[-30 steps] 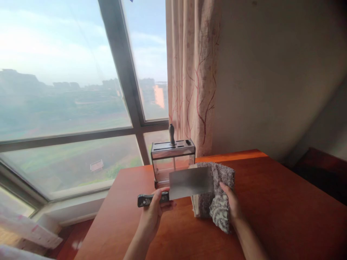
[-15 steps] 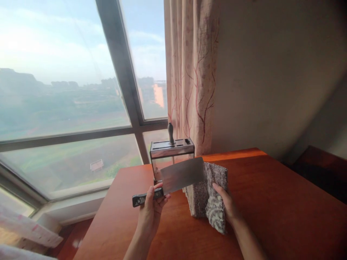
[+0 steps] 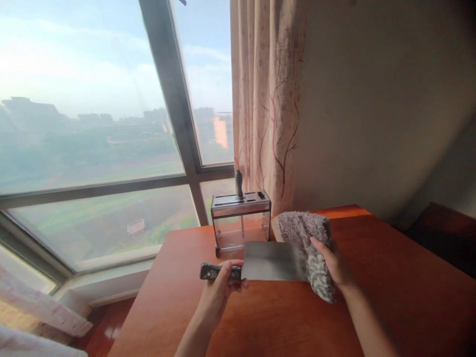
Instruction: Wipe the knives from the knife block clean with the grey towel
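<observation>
A cleaver (image 3: 273, 261) with a broad grey blade and a black riveted handle is held out level above the table. My left hand (image 3: 223, 282) is closed round its handle, thumb on top. The blade points right, and its tip end meets a fluffy grey-and-white cloth (image 3: 303, 228), which hides that end. My right hand (image 3: 330, 260) grips the cloth from the right side, thumb in front and the other fingers out of sight behind it. Behind the blade stands a clear-sided knife block (image 3: 241, 206) with a slotted metal top; one dark-handled tool (image 3: 238, 183) sticks up from it.
The reddish-brown wooden table (image 3: 260, 322) spreads under both hands, its far corner near the wall. A large window (image 3: 92, 148) is at the left, and a patterned curtain (image 3: 267, 99) hangs behind the knife block. Another dark reddish surface (image 3: 442, 228) lies far right.
The cleaver has turned from tilted upward to level and moved right. The cloth, in my right hand, has swung up and right and now covers the blade's tip end. The view has shifted slightly.
</observation>
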The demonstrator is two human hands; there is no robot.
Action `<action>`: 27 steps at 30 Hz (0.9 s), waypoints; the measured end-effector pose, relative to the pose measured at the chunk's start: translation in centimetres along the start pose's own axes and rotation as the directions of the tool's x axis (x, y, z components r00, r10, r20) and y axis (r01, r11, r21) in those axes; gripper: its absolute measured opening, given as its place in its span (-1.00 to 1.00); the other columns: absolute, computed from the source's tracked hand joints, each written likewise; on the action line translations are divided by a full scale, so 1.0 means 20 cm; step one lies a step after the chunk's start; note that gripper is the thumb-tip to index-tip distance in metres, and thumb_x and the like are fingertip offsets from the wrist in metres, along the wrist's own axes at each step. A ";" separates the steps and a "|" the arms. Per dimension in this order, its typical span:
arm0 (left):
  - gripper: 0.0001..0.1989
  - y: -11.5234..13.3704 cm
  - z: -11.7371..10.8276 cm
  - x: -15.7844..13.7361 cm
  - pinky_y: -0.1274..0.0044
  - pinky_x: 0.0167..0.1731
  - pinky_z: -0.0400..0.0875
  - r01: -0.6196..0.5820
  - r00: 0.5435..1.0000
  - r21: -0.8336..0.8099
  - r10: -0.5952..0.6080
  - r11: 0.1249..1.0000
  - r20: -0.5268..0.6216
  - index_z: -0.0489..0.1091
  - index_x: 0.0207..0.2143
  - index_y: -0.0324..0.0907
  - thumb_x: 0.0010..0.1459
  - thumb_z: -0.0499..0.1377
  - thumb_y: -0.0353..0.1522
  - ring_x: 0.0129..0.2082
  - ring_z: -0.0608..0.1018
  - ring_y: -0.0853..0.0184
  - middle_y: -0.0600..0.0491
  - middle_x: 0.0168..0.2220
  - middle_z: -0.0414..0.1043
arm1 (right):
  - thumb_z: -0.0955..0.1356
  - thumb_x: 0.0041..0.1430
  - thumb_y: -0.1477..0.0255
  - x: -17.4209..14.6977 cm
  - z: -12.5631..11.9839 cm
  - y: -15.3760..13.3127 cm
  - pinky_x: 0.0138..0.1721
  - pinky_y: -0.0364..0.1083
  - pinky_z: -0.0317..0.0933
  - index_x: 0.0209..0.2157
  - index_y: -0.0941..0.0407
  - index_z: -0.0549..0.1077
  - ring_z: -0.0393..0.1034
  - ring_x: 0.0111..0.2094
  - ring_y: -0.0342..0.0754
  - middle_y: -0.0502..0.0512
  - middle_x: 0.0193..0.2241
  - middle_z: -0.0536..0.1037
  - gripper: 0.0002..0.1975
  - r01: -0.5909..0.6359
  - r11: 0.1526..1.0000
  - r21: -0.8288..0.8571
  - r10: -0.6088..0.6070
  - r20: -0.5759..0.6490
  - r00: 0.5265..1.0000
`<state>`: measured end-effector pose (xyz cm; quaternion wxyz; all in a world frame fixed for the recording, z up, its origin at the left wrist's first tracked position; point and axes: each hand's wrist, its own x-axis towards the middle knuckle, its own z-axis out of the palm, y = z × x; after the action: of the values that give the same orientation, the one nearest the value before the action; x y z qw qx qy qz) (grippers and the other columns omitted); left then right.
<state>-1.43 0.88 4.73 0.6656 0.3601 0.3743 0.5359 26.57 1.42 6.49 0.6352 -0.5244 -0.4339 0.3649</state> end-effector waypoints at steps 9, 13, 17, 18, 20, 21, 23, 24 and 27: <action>-0.60 -0.02 0.03 -0.01 0.57 -0.55 0.29 0.001 0.999 0.020 -0.002 1.000 0.037 0.50 -0.30 -0.28 -0.05 0.32 -0.12 -0.55 0.57 0.30 -0.01 -0.52 0.54 | 0.36 -0.03 0.50 -0.07 0.23 -0.30 0.24 0.15 -0.04 0.19 0.08 0.23 0.15 0.18 0.14 0.18 0.16 0.33 -0.32 0.736 0.411 -0.537 -0.280 0.695 0.663; -0.57 -0.03 0.01 0.00 0.58 -0.58 0.28 -0.022 1.000 0.003 0.022 1.000 0.022 0.50 -0.26 -0.27 -0.06 0.33 -0.11 -0.57 0.57 0.30 -0.01 -0.50 0.55 | 0.39 -0.07 0.49 -0.14 0.30 -0.31 0.30 0.17 -0.26 0.27 0.10 0.07 -0.03 0.27 0.15 0.19 0.27 0.14 -0.16 0.793 0.349 -0.500 -0.190 0.791 0.582; -0.54 -0.04 0.00 -0.01 0.56 -0.57 0.29 -0.028 0.998 0.041 0.025 0.999 0.057 0.49 -0.22 -0.28 -0.05 0.32 -0.10 -0.56 0.57 0.28 -0.02 -0.50 0.56 | 0.35 0.12 0.19 -0.10 0.24 -0.35 0.25 0.09 -0.07 0.23 0.01 0.14 0.06 0.24 0.09 0.13 0.25 0.20 -0.33 0.722 0.528 -0.447 -0.124 0.801 0.586; -0.53 -0.05 0.00 -0.01 0.55 -0.57 0.29 -0.030 0.997 0.055 0.027 0.998 0.067 0.49 -0.22 -0.29 -0.05 0.32 -0.10 -0.56 0.58 0.28 -0.03 -0.50 0.56 | 0.32 0.16 0.15 -0.09 0.22 -0.36 0.22 0.06 -0.01 0.21 0.01 0.18 0.12 0.21 0.07 0.12 0.21 0.26 -0.39 0.681 0.576 -0.453 -0.116 0.778 0.617; -0.53 -0.06 0.01 -0.01 0.54 -0.56 0.29 -0.040 0.996 0.077 0.033 0.996 0.085 0.49 -0.22 -0.30 -0.04 0.31 -0.09 -0.55 0.58 0.26 -0.05 -0.48 0.56 | 0.29 0.19 0.13 -0.05 0.21 -0.36 0.14 0.01 0.10 0.17 0.02 0.22 0.24 0.13 0.04 0.13 0.13 0.37 -0.45 0.597 0.635 -0.490 -0.102 0.713 0.694; -0.54 -0.06 0.01 -0.02 0.54 -0.56 0.29 -0.044 0.995 0.087 0.036 0.995 0.094 0.49 -0.23 -0.30 -0.03 0.31 -0.09 -0.55 0.58 0.25 -0.05 -0.47 0.56 | 0.31 0.17 0.13 -0.04 0.21 -0.36 0.10 0.00 0.14 0.16 0.02 0.24 0.29 0.09 0.05 0.13 0.09 0.40 -0.45 0.569 0.641 -0.516 -0.085 0.688 0.720; -0.56 -0.07 0.01 -0.02 0.54 -0.56 0.29 -0.048 0.993 0.103 0.036 0.993 0.111 0.49 -0.23 -0.29 -0.01 0.30 -0.10 -0.55 0.58 0.25 -0.04 -0.49 0.55 | 0.39 0.05 0.15 -0.03 0.22 -0.36 0.03 0.00 0.20 0.11 -0.01 0.30 0.35 0.02 0.08 0.10 0.02 0.45 -0.42 0.556 0.611 -0.564 -0.029 0.685 0.728; -0.57 -0.07 0.01 -0.02 0.54 -0.56 0.29 -0.049 0.992 0.109 0.036 0.993 0.117 0.49 -0.24 -0.29 0.00 0.29 -0.10 -0.55 0.58 0.25 -0.03 -0.50 0.55 | 0.43 -0.01 0.17 -0.02 0.23 -0.37 -0.01 0.00 0.22 0.08 -0.03 0.33 0.37 -0.02 0.09 0.08 -0.01 0.47 -0.41 0.566 0.584 -0.582 -0.003 0.696 0.718; -0.58 -0.08 0.01 -0.02 0.54 -0.56 0.29 -0.060 0.993 0.101 0.049 0.993 0.111 0.49 -0.25 -0.28 0.00 0.29 -0.10 -0.55 0.57 0.26 -0.01 -0.51 0.54 | 0.46 -0.07 0.23 -0.04 0.26 -0.38 -0.06 0.00 0.24 0.00 -0.03 0.39 0.39 -0.08 0.08 0.05 -0.10 0.50 -0.46 0.607 0.516 -0.604 -0.005 0.707 0.707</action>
<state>-0.56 0.12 3.59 0.6503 0.4330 0.3553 0.5132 21.57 1.15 14.26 0.1987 -0.5066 -0.8254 0.1505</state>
